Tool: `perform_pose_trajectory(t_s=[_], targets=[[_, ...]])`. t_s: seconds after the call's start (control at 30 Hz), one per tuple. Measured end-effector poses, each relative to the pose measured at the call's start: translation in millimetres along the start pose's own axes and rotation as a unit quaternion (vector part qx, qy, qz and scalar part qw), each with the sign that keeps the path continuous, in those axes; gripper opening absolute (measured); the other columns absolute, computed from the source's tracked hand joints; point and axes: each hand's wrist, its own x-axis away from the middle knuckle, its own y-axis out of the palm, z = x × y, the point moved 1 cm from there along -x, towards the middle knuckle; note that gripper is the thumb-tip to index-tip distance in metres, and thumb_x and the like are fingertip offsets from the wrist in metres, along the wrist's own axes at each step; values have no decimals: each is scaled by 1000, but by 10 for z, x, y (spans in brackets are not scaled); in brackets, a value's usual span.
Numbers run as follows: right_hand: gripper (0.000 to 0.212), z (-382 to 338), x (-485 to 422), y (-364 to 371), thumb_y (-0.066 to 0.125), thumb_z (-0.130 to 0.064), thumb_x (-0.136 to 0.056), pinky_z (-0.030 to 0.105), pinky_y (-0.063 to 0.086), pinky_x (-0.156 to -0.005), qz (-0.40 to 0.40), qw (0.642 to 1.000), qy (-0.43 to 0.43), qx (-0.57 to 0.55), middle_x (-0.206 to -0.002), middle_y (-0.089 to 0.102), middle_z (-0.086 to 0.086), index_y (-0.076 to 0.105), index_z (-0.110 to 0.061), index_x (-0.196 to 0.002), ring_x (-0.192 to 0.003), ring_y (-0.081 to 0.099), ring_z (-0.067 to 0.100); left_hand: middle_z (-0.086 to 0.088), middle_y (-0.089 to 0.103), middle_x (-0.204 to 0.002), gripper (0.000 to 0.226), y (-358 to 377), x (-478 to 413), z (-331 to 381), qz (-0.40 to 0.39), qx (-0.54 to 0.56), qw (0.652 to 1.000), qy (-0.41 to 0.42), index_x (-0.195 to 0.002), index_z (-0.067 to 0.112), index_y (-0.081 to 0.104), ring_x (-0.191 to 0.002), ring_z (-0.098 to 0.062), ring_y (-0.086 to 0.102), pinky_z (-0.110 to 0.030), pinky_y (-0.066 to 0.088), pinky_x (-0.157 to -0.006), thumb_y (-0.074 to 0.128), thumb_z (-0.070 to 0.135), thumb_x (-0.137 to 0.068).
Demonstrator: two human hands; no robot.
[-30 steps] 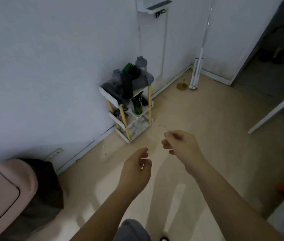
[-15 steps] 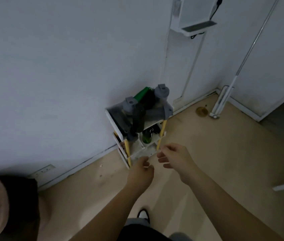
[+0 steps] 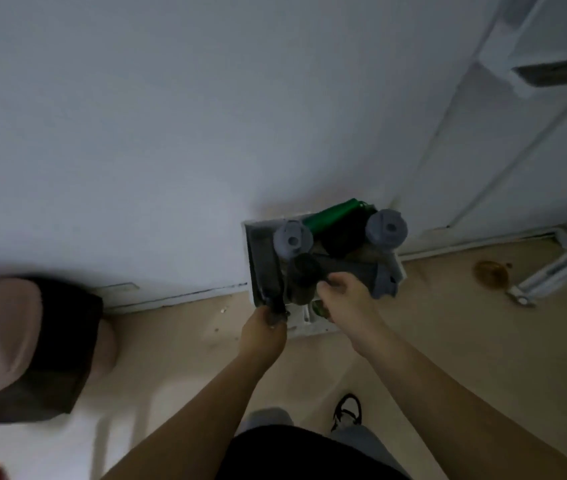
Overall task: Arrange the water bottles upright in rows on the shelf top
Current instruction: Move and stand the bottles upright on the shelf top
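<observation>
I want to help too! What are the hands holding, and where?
The left hand grips the near end of a lying grey bottle. The right hand rests on another lying bottle, mid-body; its grip is unclear.

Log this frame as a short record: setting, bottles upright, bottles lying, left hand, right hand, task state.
setting: small white shelf against the wall, seen from above
bottles upright: two grey-capped bottles
bottles lying: grey bottle, green bottle, dark grey bottle
left hand: grip closed on the dark grey bottle's near end
right hand: grip on the lying grey bottle
task state: rows not yet formed
</observation>
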Motion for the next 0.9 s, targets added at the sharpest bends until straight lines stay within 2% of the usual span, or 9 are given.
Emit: perform_pose_trajectory(t_s=[0.1,0.2,0.33,0.4,0.53,0.6,0.7,0.8,0.9], targets=[[52,-157,-307,20,63,-31,-99,30,51,-80,-4,995,-78,58,-123,57,5,44,-18,-146,-97,61,15,-12,70,-121,38,95,-195,-7,2,17,999,-32,-130,13,56,-100,-31,65,-36,52,-81,62,30,-96],[57,-310,-499,80,64,-36,-97,34,52,-97,-27,975,-155,158,-137,42,3,44,-20,-148,-115,55,19,-14,70,-125,55,194,-397,-58,9,32,997,-62,-143,12,43,-108,-34,67,-32,48,-78,65,27,-95],[62,-466,-791,208,66,-35,-96,32,43,-107,-44,937,-233,255,-146,38,5,43,-17,-150,-129,46,19,-16,60,-136,94,308,-670,-149,-4,27,995,-95,-164,27,1,-111,-35,64,-34,50,-79,63,37,-94],[65,-544,-971,291,66,-37,-94,39,44,-110,-42,921,-245,299,-148,37,7,43,-18,-151,-135,42,26,-19,54,-140,96,336,-798,-200,6,9,993,-115,-162,34,-6,-111,-38,63,-34,49,-79,62,39,-94],[69,-651,-1224,432,66,-42,-93,47,40,-112,-38,907,-226,354,-160,26,9,38,-30,-155,-147,28,32,-14,65,-125,107,352,-960,-254,-15,-31,995,-97,-155,38,-26,-89,-31,69,-37,57,-68,61,34,-93],[71,-648,-1298,469,66,-42,-93,48,38,-113,-46,903,-204,377,-165,20,10,35,-33,-156,-151,23,33,-14,65,-125,112,350,-1010,-245,-33,-38,995,-92,-153,36,-33,-90,-30,68,-37,55,-68,61,28,-92],[67,-616,-1393,515,65,-41,-94,48,40,-111,-54,913,-180,362,-164,24,9,38,-33,-155,-148,31,33,-13,66,-127,117,310,-1078,-295,-53,-30,996,-72,-143,43,-43,-97,-30,68,-40,57,-76,62,31,-93],[64,-619,-1416,547,65,-36,-96,45,46,-106,-47,915,-179,359,-159,34,8,40,-28,-155,-140,42,31,-8,66,-129,109,130,-1090,-277,-73,-19,995,-69,-158,36,-22,-101,-28,69,-33,51,-71,64,35,-92],[62,-600,-1416,570,63,-35,-96,43,47,-105,-40,918,-187,348,-158,36,6,41,-28,-154,-140,42,30,6,76,-101,79,-156,-1062,-156,-79,62,992,-70,-151,31,31,-82,-14,74,-33,60,-69,70,38,-82]])
